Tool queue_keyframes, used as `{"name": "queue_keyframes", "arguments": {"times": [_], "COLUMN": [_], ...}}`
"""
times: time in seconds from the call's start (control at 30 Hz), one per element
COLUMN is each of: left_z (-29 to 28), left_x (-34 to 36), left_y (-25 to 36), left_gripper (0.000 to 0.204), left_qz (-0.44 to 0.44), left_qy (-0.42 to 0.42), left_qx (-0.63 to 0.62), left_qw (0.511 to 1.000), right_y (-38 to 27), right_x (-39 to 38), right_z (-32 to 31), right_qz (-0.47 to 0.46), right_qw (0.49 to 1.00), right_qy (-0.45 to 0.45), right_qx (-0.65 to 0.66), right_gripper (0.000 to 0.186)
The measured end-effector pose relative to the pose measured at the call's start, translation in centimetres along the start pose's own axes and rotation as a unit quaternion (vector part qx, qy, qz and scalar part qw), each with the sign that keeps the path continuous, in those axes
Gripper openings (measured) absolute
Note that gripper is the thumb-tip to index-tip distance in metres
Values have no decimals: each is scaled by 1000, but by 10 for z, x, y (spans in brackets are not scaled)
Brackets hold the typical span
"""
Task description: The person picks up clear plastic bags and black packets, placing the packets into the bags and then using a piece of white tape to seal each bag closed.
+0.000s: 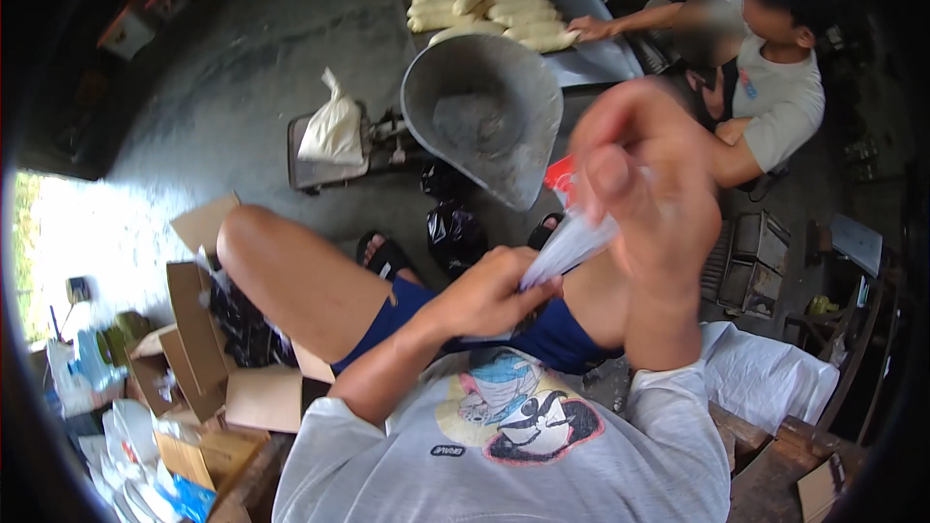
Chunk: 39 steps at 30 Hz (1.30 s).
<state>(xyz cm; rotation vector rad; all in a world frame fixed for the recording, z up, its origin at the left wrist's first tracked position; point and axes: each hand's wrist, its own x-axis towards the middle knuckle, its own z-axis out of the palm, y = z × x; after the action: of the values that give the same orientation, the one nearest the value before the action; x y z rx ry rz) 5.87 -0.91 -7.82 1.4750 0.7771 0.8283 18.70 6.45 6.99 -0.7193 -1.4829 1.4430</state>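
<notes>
Head view: left hand [494,292] closed around the lower end of a clear plastic strip [570,250], which slants up above the seated person's lap toward the right hand [644,189]. Right hand raised close to the camera, blurred; thumb and fingers curled, but cannot tell whether they pinch the strip's upper end. Red piece [559,175], partly hidden, just beside the right fingers.

Beyond the hands: grey metal pan [475,121], its narrow lip pointing toward the right hand. Scale platform [308,174] to the pan's left; on it a knotted white bag [334,131], its top reaching past the platform's far edge.

Table [603,60] farther off: pale rolls [484,5] stacked toward its left edge. A co-worker's hand [589,29] touches a roll at the stack's right side. Black bags [455,232] on the floor between the person's feet. Open cardboard box [199,349] beside the left leg.
</notes>
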Motion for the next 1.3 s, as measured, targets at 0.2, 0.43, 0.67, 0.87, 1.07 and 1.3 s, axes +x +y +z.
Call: {"name": "queue_keyframes", "arguments": {"times": [0.2,0.43,0.67,0.87,1.07,1.3], "left_z": [-22,-27,-57,-76,-68,-63], "left_x": [-21,-60,-43,-51,-40,-30], "left_y": [-26,-20,-11,75,80,82], "left_gripper": [21,27,29,9,10,14], "left_qz": [-2,-20,-24,175,142,185], "left_qy": [49,298,394,262,92,159], "left_qx": [131,295,-539,134,483,612], "left_qw": [990,908,744,940,859,753], "right_y": [26,84,128,137,95,81], "right_x": [-20,-1,-6,-4,54,72], "right_z": [27,-1,81,0,-35,-1], "right_qz": [-239,259,112,178,181,-85], "right_qw": [588,747,835,951,845,890], "right_qy": [-311,-458,-263,-244,-490,-349], "right_qx": [-708,-405,-471,71,-112,-283], "right_gripper": [19,35,27,36,34,17]}}
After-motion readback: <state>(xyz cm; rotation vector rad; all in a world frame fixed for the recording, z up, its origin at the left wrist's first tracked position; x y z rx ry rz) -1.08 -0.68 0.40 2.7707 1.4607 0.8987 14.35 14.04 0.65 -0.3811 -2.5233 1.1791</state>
